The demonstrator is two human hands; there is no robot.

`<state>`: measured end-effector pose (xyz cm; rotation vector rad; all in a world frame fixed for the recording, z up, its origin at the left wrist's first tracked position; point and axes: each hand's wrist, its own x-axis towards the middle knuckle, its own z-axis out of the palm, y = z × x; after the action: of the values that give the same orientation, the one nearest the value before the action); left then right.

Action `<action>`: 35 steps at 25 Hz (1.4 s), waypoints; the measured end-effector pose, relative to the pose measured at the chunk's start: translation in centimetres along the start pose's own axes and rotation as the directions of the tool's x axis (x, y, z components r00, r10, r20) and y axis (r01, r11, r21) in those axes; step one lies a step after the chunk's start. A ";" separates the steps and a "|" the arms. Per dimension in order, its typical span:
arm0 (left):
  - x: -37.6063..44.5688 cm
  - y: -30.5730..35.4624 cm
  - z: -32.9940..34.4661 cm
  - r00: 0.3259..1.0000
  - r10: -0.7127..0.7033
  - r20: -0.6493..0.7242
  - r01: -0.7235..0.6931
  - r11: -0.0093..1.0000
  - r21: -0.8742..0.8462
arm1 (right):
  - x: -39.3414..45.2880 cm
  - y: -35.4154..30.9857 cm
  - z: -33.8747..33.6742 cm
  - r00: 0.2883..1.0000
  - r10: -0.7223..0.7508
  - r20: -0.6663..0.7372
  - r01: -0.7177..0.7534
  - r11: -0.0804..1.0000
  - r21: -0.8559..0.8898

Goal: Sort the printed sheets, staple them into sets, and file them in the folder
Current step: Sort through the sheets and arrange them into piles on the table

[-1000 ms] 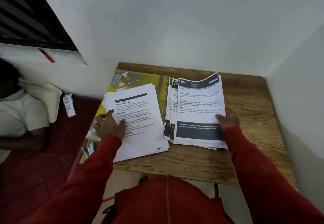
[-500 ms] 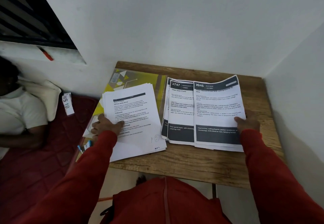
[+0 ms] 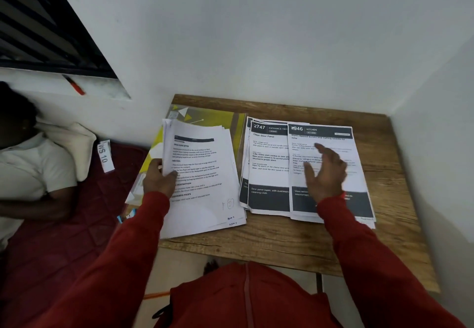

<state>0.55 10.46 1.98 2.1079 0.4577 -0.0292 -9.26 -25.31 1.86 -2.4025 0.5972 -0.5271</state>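
Observation:
A thick stack of white text sheets [image 3: 205,173] lies at the table's left, its left edge lifted and pinched by my left hand [image 3: 157,181]. Under it shows a yellow and grey folder [image 3: 215,117]. To the right lies a pile of sheets headed "2747" [image 3: 269,163], and beside it a pile headed "946 Kitchen" [image 3: 331,137]. My right hand [image 3: 324,173] hovers open over the Kitchen pile, fingers spread, blurred by motion and holding nothing. No stapler is in view.
The small wooden table [image 3: 302,243] stands in a corner, with walls behind and to the right. A person in a white shirt [image 3: 28,171] lies on a red mattress at the left, next to a "WS 10" tag [image 3: 104,155]. A red pen [image 3: 74,85] rests on the window ledge.
My right hand carried the Kitchen sheets right of the 2747 pile, let go of them and now hovers above. My left hand went from pressing the left stack to lifting its edge.

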 end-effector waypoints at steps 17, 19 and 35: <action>-2.4 6.0 -3.8 0.898 0.131 0.419 0.205 0.720 -0.663 | 1.3 -13.3 1.5 0.869 0.210 0.447 -0.491 0.473 0.731; -1.8 6.6 -3.0 0.919 0.117 0.377 0.165 0.753 -0.636 | 2.5 -12.1 1.0 0.862 0.307 0.403 -0.504 0.427 0.751; -2.8 10.4 0.0 0.896 0.231 0.379 0.096 0.734 -0.673 | 2.5 -9.1 -1.9 0.864 0.261 0.431 -0.491 0.251 0.834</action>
<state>1.42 4.55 10.88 1.3189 0.0752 -0.2565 -5.53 -20.92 9.62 -1.0811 0.5352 -0.2511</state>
